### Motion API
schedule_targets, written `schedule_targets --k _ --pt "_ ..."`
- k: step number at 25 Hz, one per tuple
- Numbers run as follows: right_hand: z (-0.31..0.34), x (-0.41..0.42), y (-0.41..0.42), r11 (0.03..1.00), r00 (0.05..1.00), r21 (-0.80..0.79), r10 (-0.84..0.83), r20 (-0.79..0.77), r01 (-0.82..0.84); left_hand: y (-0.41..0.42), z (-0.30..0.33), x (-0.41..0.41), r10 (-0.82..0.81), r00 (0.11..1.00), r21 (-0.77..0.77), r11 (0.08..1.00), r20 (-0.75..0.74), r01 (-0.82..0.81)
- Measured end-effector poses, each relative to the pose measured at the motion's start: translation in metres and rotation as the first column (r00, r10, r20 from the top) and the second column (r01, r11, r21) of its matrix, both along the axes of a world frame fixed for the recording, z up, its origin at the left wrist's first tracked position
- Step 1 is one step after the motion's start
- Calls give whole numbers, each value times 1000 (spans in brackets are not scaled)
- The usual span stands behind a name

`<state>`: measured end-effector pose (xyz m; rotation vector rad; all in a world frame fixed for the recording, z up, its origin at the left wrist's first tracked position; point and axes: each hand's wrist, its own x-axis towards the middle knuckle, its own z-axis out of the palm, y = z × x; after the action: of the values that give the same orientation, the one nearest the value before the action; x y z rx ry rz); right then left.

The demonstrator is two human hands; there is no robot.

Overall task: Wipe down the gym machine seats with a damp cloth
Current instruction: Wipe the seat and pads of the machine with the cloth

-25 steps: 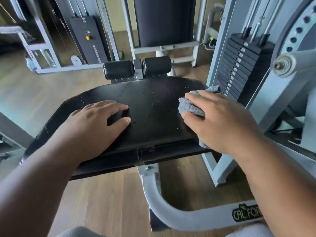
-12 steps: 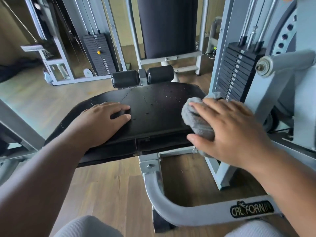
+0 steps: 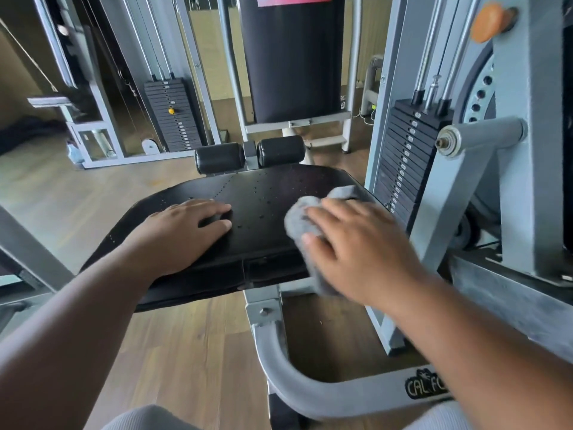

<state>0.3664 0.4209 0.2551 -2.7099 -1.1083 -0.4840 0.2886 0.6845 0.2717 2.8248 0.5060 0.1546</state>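
Head view of a black padded seat (image 3: 263, 218) on a grey gym machine frame (image 3: 310, 386). The left hand (image 3: 183, 234) rests palm-down on the seat's left half, near the front edge, fingers (image 3: 214, 209) straight and slightly spread, gripping nothing. The right hand (image 3: 362, 246) lies on a grey cloth (image 3: 299, 218) at the seat's right front corner; its fingers are extended and a little apart, pressing the cloth flat rather than curling round it. The cloth is bunched, part on the seat surface and part hanging over the front edge below the hand. Small water droplets dot the seat's middle and rear. Two black roller pads (image 3: 248, 156) stand just behind the rear edge. A weight stack (image 3: 406, 159) stands beside the seat's right edge. Wooden floor (image 3: 186, 352) lies below.
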Motion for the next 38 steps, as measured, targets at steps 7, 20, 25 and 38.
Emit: schedule_targets --k 7,20,25,38 --pt "14 10 59 994 969 -35 94 -227 -105 1 -2 0 -21 1000 19 1000 -9 21" --pt "18 -6 62 982 964 -124 107 -243 -140 -1 2 -1 -20 999 47 999 25 19" --pt "27 35 15 969 932 -216 -186 -310 121 -3 1 0 -30 999 56 998 45 28" --pt "23 11 45 987 962 -143 -108 -250 74 1 -1 1 -35 996 47 998 84 31"
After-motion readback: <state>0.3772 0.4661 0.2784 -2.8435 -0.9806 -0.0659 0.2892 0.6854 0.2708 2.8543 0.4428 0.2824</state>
